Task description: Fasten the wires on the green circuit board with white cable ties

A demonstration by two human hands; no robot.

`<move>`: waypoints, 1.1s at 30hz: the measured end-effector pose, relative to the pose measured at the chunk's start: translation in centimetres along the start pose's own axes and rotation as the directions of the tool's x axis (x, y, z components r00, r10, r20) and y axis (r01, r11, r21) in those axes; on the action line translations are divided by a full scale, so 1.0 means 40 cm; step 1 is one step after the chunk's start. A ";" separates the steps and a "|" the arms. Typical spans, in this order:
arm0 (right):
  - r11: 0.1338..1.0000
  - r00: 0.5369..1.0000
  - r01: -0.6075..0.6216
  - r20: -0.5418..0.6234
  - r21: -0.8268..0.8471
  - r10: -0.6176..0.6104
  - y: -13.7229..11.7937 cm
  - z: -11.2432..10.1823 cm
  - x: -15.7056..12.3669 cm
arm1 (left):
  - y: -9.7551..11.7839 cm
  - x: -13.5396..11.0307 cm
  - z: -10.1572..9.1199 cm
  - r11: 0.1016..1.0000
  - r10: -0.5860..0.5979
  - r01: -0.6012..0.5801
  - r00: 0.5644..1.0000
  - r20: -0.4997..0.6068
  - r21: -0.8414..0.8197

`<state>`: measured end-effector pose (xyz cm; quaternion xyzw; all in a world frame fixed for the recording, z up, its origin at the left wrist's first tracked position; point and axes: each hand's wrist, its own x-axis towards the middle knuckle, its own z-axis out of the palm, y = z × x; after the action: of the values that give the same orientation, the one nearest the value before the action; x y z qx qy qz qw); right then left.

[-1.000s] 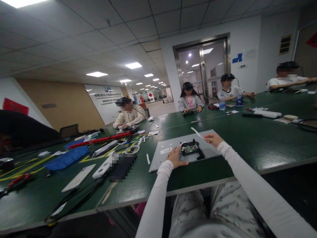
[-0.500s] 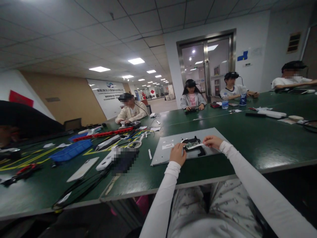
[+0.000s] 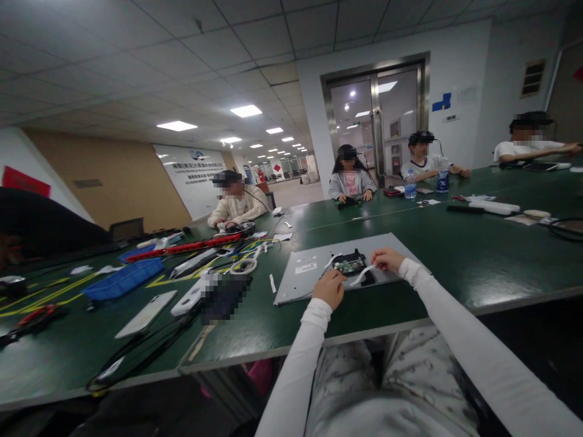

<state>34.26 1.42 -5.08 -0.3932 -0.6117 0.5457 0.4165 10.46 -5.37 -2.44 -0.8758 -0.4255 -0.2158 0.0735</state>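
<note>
A grey metal panel (image 3: 310,284) lies on the green table (image 3: 460,261) in front of me. On it sits a small green circuit board (image 3: 348,265) in a black frame. My left hand (image 3: 328,288) is closed in a pinch on one end of a white ribbon cable (image 3: 363,274), just before the board. My right hand (image 3: 386,259) pinches the cable's other end at the board's right side. The cable sags between the two hands. White sleeves cover both arms.
To my left lie a blue tray (image 3: 122,278), a white phone (image 3: 144,313), scissors (image 3: 246,263), a red strip (image 3: 182,247), black cables and yellow tape lines. Several seated people work round the table. Water bottles (image 3: 409,188) stand far off. Glass doors are behind.
My right hand brought the white cable down from above the panel to the board. My left hand left the board's edge and pinched the cable's free end, nearer to me.
</note>
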 end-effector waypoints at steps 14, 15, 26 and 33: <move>0.999 0.997 0.008 -0.075 -0.044 -0.011 0.006 -0.007 0.007 | 0.015 0.000 -0.009 0.996 -0.072 0.078 0.985 0.156 -0.037; 0.999 0.997 0.004 -0.075 -0.051 -0.008 0.007 -0.007 0.007 | 0.014 0.000 -0.008 0.996 -0.074 0.081 0.984 0.162 -0.037; 0.990 0.993 -0.019 -0.116 -0.142 0.002 0.007 -0.010 0.007 | 0.005 -0.002 0.001 0.998 -0.052 0.055 0.980 0.193 -0.012; 0.985 0.991 -0.049 -0.130 -0.163 0.027 0.005 -0.011 0.010 | 0.007 -0.002 0.001 0.998 -0.060 0.063 0.978 0.200 -0.010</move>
<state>34.54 1.96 -5.21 -0.4722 -0.6193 0.4746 0.4102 10.62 -5.60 -2.48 -0.8801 -0.4557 -0.1324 0.0166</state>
